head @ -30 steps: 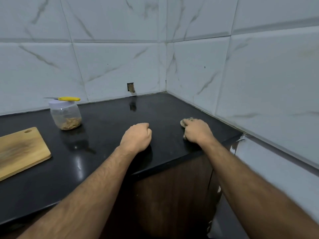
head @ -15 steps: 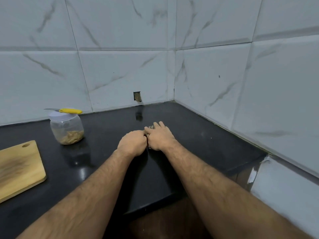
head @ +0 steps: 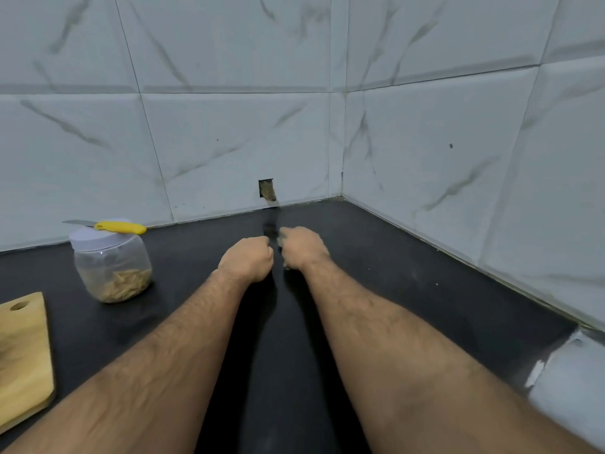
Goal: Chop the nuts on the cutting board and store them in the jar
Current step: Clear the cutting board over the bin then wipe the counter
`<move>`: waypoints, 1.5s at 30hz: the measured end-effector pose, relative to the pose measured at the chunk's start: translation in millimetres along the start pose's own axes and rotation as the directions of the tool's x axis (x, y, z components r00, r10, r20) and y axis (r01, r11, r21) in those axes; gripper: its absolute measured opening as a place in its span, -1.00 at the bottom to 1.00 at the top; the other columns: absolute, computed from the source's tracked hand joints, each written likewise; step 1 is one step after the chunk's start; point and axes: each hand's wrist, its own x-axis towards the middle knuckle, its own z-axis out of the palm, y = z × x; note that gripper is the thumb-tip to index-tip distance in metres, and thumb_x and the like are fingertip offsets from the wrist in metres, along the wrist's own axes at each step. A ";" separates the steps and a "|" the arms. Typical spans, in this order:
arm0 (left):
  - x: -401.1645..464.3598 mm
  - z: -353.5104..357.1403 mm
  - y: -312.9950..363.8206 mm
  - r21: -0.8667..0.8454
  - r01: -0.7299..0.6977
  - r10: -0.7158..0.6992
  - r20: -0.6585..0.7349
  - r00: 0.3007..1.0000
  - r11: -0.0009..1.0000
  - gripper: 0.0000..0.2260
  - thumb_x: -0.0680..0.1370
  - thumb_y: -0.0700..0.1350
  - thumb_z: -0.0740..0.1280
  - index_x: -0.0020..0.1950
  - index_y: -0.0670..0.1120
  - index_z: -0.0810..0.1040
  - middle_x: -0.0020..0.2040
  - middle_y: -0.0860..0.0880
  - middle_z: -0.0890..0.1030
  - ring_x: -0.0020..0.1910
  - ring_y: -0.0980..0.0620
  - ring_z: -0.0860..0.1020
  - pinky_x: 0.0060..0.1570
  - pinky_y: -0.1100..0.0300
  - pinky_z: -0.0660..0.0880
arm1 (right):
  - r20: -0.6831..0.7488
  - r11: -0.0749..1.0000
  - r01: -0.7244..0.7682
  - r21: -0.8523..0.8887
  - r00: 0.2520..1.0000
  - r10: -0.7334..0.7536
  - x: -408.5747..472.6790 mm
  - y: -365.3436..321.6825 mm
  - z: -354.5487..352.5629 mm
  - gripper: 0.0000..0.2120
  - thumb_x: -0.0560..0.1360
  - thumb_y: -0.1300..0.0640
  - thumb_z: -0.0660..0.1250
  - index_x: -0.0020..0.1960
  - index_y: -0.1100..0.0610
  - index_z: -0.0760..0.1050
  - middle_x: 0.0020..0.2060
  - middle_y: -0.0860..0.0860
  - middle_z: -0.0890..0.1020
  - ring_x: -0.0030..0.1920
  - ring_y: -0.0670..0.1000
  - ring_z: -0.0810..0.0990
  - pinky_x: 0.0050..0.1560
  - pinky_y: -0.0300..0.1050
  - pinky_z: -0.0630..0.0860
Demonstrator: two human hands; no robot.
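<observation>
Flanking the capped jar point(head: 113, 268), both fists curl, right hand point(head: 302, 247) perhaps clutching cloth.

Black countertop point(head: 376, 290), lidded jar point(head: 113, 268) of nuts, wooden cutting board point(head: 23, 355) at left edge

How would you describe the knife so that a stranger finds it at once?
Look at the black countertop along the back tiled wall, left of both hands. A clear jar of nuts stands there; the knife lies flat on its white lid, the only thing with a yellow handle.
</observation>
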 end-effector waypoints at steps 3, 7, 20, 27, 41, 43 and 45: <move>26.8 10.3 -5.0 0.028 -0.023 0.022 0.036 0.999 0.999 -0.80 0.62 -0.17 0.07 -0.04 -0.09 0.47 0.14 -0.13 0.61 -0.01 -0.10 0.51 -0.05 0.09 0.41 | 0.069 0.993 0.102 -0.063 0.993 -0.097 24.0 -10.5 13.3 -0.73 0.50 0.26 0.18 0.12 0.11 0.55 0.11 0.10 0.61 0.17 0.18 0.53 0.19 0.04 0.47; 65.1 21.6 -12.8 0.033 -0.048 0.047 0.026 0.999 0.998 -0.69 0.61 -0.16 0.06 0.23 -0.07 0.53 0.19 -0.09 0.62 0.11 -0.12 0.56 0.08 0.04 0.49 | 0.076 0.977 0.168 -0.128 0.984 -0.160 62.3 -3.1 20.4 -0.70 0.53 0.25 0.16 0.21 0.08 0.50 0.18 0.06 0.57 0.27 0.11 0.43 0.26 0.01 0.37; 116.1 40.7 18.8 0.035 -0.115 0.113 0.047 0.992 0.993 -0.67 0.63 -0.15 0.06 0.31 -0.14 0.49 0.32 -0.14 0.54 0.27 -0.13 0.49 0.24 0.06 0.42 | -0.002 0.971 -0.185 -0.149 0.982 0.186 118.2 48.4 27.4 -0.60 0.58 0.08 0.12 0.38 0.10 0.45 0.37 0.14 0.46 0.38 0.15 0.37 0.40 0.08 0.24; 59.7 38.2 55.8 -0.034 -0.129 0.132 0.093 0.987 0.991 -0.64 0.63 -0.16 0.04 0.37 -0.18 0.45 0.38 -0.16 0.49 0.34 -0.16 0.45 0.34 0.05 0.36 | -0.042 0.910 -0.357 -0.209 0.933 0.357 39.9 122.0 -17.1 -0.53 0.48 -0.03 0.34 0.35 0.09 0.49 0.29 0.11 0.55 0.30 0.17 0.47 0.30 0.04 0.36; -15.5 17.6 71.1 -0.074 -0.142 0.149 0.102 0.983 0.987 -0.64 0.65 -0.13 0.03 0.36 -0.18 0.44 0.38 -0.15 0.49 0.34 -0.16 0.45 0.32 0.05 0.37 | -0.140 0.973 -0.198 0.117 0.967 0.214 -60.6 82.2 -49.1 -0.72 0.52 0.24 0.23 0.18 0.12 0.59 0.12 0.12 0.65 0.14 0.18 0.60 0.10 -0.07 0.53; -6.9 24.4 63.5 -0.067 -0.146 0.152 0.086 0.985 0.987 -0.72 0.65 -0.13 0.03 0.18 -0.18 0.49 0.30 -0.17 0.55 0.23 -0.17 0.50 0.24 0.03 0.41 | -0.078 0.996 -0.071 0.049 0.994 0.075 -47.2 65.9 -32.3 -0.74 0.55 0.22 0.22 0.17 0.10 0.59 0.11 0.10 0.65 0.11 0.18 0.60 0.06 -0.06 0.53; 2.8 29.9 58.5 -0.066 -0.133 0.138 0.090 0.986 0.989 -0.76 0.65 -0.13 0.03 0.06 -0.14 0.48 0.23 -0.16 0.58 0.15 -0.16 0.53 0.18 0.03 0.44 | -0.038 1.000 -0.014 -0.024 0.999 0.013 -29.1 63.8 -22.9 -0.79 0.55 0.22 0.20 0.08 0.11 0.59 0.03 0.09 0.65 0.06 0.17 0.61 0.00 -0.06 0.53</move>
